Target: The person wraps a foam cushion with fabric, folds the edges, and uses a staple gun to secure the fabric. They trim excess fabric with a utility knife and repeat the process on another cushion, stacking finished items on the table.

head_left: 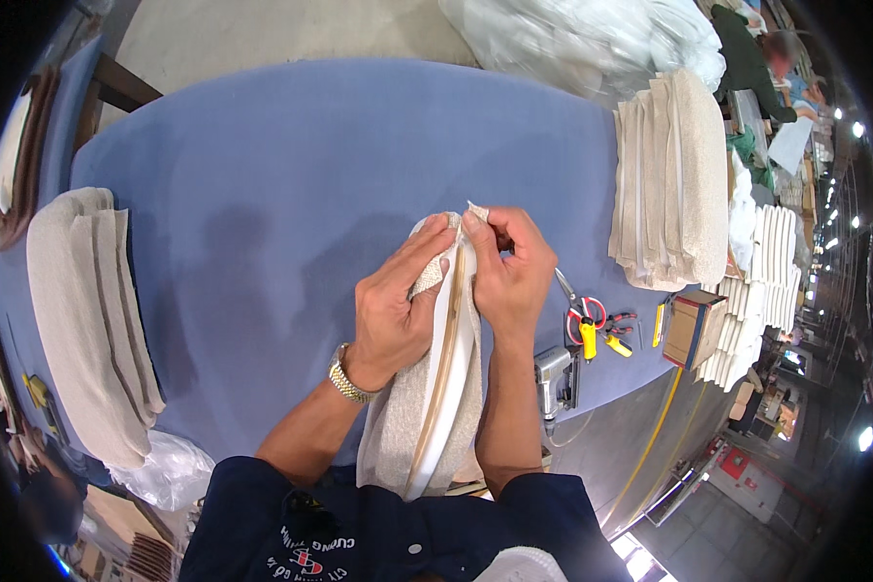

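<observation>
Both forearms are reaching up from below; the left hand [395, 308] is gripping with fingers curled, the right hand [510, 268] pinching beside it.
</observation>
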A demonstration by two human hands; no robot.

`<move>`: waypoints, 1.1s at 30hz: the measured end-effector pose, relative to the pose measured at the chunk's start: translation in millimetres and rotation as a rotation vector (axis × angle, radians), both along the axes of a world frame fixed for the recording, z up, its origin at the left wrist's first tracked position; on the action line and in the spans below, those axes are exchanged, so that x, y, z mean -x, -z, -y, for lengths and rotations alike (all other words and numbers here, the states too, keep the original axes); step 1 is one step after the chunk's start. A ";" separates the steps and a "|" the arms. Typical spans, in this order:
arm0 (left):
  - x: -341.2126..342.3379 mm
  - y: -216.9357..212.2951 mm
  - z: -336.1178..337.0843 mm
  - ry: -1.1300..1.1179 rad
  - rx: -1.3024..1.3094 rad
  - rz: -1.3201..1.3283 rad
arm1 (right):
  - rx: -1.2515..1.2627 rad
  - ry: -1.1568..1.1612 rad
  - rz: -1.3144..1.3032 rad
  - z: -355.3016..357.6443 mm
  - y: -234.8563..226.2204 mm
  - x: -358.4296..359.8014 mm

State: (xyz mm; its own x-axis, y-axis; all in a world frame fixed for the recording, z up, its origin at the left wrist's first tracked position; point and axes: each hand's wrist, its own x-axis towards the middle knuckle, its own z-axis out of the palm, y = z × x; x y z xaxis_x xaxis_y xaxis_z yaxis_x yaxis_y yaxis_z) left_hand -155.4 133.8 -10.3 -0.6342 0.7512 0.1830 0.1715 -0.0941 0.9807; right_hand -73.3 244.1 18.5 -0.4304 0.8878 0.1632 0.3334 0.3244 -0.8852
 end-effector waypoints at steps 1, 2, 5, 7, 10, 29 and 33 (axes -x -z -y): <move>3.5 -0.2 -0.8 0.020 0.006 0.000 | 0.094 0.021 -0.024 -1.3 1.7 1.7; 5.9 -0.7 -1.6 0.040 0.012 0.001 | 0.188 0.041 -0.049 -3.6 5.8 3.0; 11.6 -1.4 -3.7 0.091 0.013 -0.010 | 0.324 0.165 -0.292 6.8 24.3 9.6; 14.7 -3.6 -2.1 0.132 0.016 -0.047 | 0.395 0.251 -0.470 20.9 30.5 9.9; 17.0 -10.5 3.5 0.160 0.018 -0.107 | 0.494 0.238 -0.692 35.5 36.8 1.8; 52.5 23.1 -60.9 0.599 0.171 0.258 | 0.388 0.274 -0.618 45.2 27.4 2.1; 66.7 22.5 -82.9 0.744 0.281 0.057 | 0.380 0.330 -0.633 43.2 29.0 7.3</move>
State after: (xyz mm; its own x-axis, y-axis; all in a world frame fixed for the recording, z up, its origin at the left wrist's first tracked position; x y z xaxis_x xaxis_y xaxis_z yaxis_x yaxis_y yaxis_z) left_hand -222.1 216.7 -32.8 0.0492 0.9944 -0.0932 0.1095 0.0874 0.9901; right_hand -80.5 201.0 -10.5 -0.0634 0.9967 -0.0500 -0.2417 -0.0640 -0.9682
